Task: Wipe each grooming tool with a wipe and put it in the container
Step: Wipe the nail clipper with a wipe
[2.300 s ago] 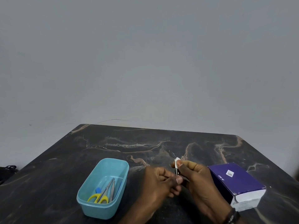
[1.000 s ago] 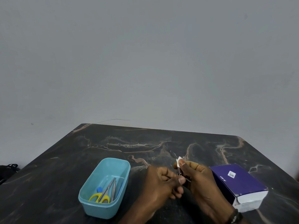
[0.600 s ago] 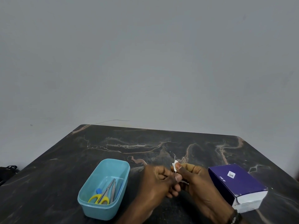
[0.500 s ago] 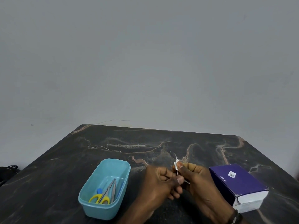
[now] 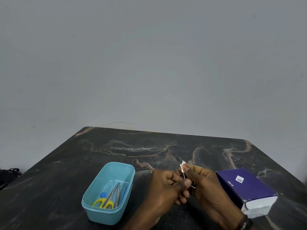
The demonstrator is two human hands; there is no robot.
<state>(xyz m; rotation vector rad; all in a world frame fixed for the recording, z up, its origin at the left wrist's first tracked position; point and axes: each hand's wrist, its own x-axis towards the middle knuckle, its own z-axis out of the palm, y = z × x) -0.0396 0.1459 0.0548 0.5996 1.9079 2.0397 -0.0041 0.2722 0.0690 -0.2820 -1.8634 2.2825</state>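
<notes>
My left hand (image 5: 167,185) pinches the lower end of a thin dark grooming tool (image 5: 184,175) above the dark marble table (image 5: 149,146). My right hand (image 5: 201,181) pinches a small white wipe (image 5: 182,166) around the tool's upper part; a fine metal tip sticks out above the wipe. To the left stands the teal container (image 5: 93,211), holding yellow-handled scissors (image 5: 103,203), a metal tool and blue-handled items.
A purple box with a white side (image 5: 245,188) lies on the table just right of my right hand. A dark object sits beyond the table's left edge at floor level. A grey wall stands behind the table.
The right hand's wipe has slid slightly up and down along the tool between frames. Both hands stay in the same spot; the container and the box have not moved.
</notes>
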